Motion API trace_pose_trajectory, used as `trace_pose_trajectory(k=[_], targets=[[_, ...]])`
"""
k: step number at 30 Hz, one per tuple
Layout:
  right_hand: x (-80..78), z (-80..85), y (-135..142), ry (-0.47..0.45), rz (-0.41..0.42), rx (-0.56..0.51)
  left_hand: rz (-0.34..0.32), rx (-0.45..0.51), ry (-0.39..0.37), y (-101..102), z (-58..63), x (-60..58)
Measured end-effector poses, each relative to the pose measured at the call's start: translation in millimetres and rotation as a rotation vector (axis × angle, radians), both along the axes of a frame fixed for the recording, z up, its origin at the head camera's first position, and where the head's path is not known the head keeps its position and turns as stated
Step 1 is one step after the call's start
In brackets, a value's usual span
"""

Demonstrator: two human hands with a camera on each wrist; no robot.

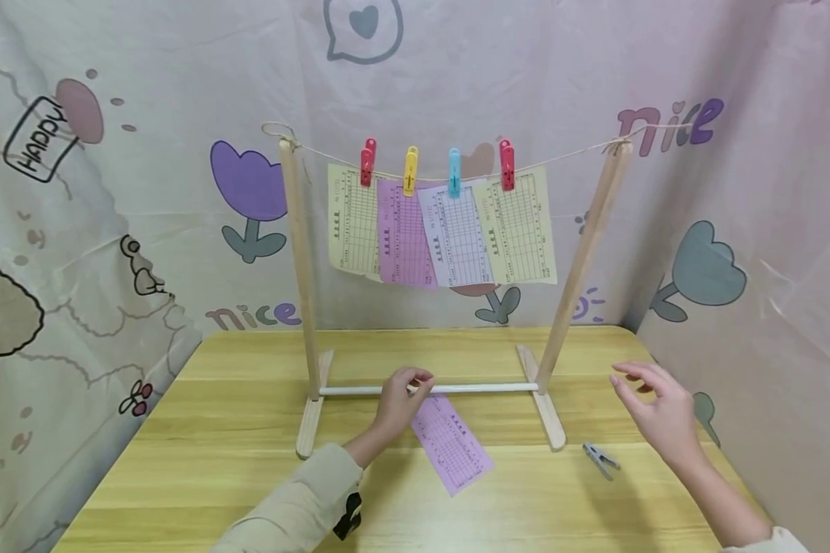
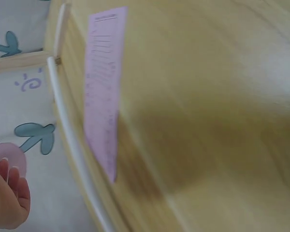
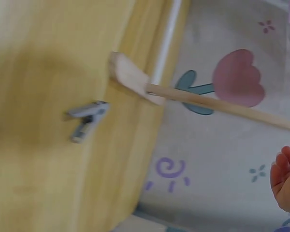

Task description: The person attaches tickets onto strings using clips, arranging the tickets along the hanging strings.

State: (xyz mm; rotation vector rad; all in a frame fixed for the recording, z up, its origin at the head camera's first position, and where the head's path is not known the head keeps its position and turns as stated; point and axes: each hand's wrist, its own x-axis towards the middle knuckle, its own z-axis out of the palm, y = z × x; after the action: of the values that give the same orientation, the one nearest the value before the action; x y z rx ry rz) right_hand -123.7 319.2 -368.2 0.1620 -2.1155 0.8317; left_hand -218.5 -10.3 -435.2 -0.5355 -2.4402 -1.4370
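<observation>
A pink printed slip (image 1: pixel 453 445) lies on the table, slanting, in front of the rack's white crossbar. My left hand (image 1: pixel 403 403) is over the slip's far end, its fingers loosely bent; the left wrist view shows this hand (image 2: pixel 8 195) apart from the slip (image 2: pixel 104 92). At the right, my right hand (image 1: pixel 660 411) hovers with relaxed, bent fingers and holds nothing. Below it, a grey clothespin (image 1: pixel 600 461) lies on the tabletop. In the right wrist view the hand (image 3: pixel 287 181) is well away from the clothespin (image 3: pixel 88 120).
A wooden rack (image 1: pixel 299 269) carries a string with several slips pinned along it: yellowish, pink, white. Red (image 1: pixel 507 165), yellow (image 1: pixel 411 170) and blue (image 1: pixel 454 173) clothespins hold them. The crossbar (image 1: pixel 487 388) joins the rack's feet. A patterned cloth (image 1: pixel 166 61) hangs behind.
</observation>
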Motion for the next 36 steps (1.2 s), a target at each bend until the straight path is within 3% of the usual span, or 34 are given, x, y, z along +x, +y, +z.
trace_pose_trajectory(k=[9,14,20,24,30,36], targets=[[9.0,-37.9,10,-0.059,-0.049,-0.036,-0.02,-0.121,0.004,-7,-22.1,6.5],[11.1,-53.5,18,-0.11,-0.088,-0.046,-0.068,-0.247,-0.02,-9,-31.9,9.9],[11.3,-71.3,28,-0.201,-0.164,-0.054,-0.144,-0.405,0.098,-13,-45.4,12.1],[11.8,-81.9,34,-0.293,-0.173,-0.04,-0.196,-0.484,0.184,-15,-52.2,9.1],[17.5,-92.0,42,-0.508,-0.132,-0.01,-0.269,-0.62,0.297,-18,-60.6,-4.0],[20.5,-100.0,47,-0.664,-0.063,0.018,-0.361,-0.764,0.291,-15,-58.7,-14.7]])
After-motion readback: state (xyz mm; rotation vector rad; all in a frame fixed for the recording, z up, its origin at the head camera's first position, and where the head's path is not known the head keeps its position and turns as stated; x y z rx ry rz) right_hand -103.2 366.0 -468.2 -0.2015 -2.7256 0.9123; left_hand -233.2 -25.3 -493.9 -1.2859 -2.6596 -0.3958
